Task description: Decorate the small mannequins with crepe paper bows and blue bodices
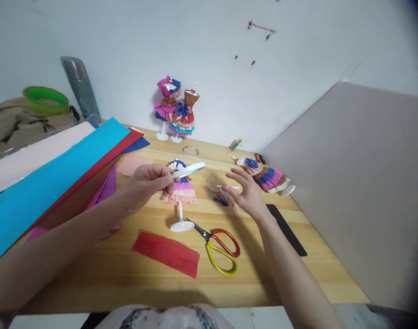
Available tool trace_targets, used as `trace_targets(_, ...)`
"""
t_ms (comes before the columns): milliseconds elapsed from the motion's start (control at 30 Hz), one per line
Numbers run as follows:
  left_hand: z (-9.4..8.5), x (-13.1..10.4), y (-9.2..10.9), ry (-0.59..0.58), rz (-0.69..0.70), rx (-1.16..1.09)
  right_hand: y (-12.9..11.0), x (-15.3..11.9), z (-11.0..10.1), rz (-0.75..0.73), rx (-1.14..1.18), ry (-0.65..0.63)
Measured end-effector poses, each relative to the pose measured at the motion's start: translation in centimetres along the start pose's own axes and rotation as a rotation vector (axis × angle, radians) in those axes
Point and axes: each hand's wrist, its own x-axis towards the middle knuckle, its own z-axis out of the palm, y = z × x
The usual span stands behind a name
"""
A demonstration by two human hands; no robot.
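My left hand (154, 179) pinches a narrow roll of white tape (191, 170) by its near end, above the table. Behind it lies a small dress-form stand dressed in ruffled blue, purple and pink paper (182, 194), its white base (182, 226) toward me. My right hand (245, 192) hovers to the right with its fingers apart. A thin white strip (233, 187) shows by its thumb; whether the thumb touches it, I cannot tell. Scissors (214, 244) with one red and one yellow handle lie slightly open in front, beside a red crepe-paper rectangle (168, 253).
Colored paper sheets (75, 160) pile up on the left. Two dressed forms (178, 109) stand by the wall, and another (267, 176) lies at the right near a black flat object (287, 230). Blue scraps (222, 200) sit below my right hand. A bottle (80, 87) stands back left.
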Motion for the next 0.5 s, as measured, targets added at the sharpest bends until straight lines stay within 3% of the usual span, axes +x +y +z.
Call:
trace_targets(133, 0.5, -0.4, 0.4, -0.037, 0.004, 0.106, -6.0, 1.2, 0.4, -0.167, 0.630, -0.101)
trace_targets(200, 0.8, -0.6, 0.5, -0.057, -0.009, 0.136, -8.3, 1.9, 1.0, -0.184, 0.787, -0.164)
trace_targets(300, 1.2, -0.8, 0.6, -0.085, -0.034, 0.130, -10.2, 2.7, 2.2, -0.109, 0.891, -0.214)
trace_targets(433, 1.2, -0.7, 0.5, -0.053, -0.043, 0.206, -11.1, 2.7, 3.5, -0.026, 0.919, -0.067)
trace_targets(500, 0.8, -0.6, 0.5, 0.004, 0.029, 0.350, -11.2, 2.6, 3.6, -0.039, 0.834, 0.018)
